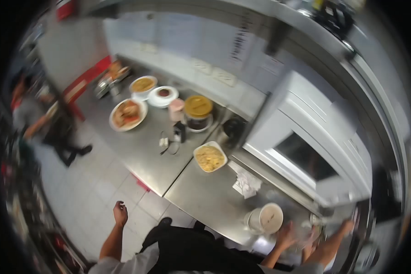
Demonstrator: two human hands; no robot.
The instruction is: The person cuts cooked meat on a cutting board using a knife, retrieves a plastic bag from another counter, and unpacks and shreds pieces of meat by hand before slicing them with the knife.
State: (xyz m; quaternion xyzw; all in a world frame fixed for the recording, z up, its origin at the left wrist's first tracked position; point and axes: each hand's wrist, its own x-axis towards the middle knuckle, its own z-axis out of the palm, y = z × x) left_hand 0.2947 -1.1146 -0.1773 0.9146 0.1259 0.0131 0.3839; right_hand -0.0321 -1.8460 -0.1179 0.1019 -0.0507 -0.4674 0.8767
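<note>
My left hand (120, 213) hangs over the tiled floor, away from the counter, its fingers loosely curled and apart with nothing in them. My right hand (347, 226) is stretched out at the far right, past the end of the counter; it is blurred and its fingers are hard to make out. Two more hands, apparently another person's, are low between my body and my right arm: one hand (285, 237) is by a white tub (271, 218) with a pale brownish lid or content, and the other hand (309, 239) is blurred. Crumpled white paper (248, 184) lies near the tub.
A steel counter (148, 166) carries a square bowl of yellowish food (210, 157), a bowl of orange-red food (129, 114), a yellow-lidded jar (198, 107) and a pink container (176, 110). A white microwave-like appliance (313, 137) stands behind. At left a person (36, 118) stands on the floor.
</note>
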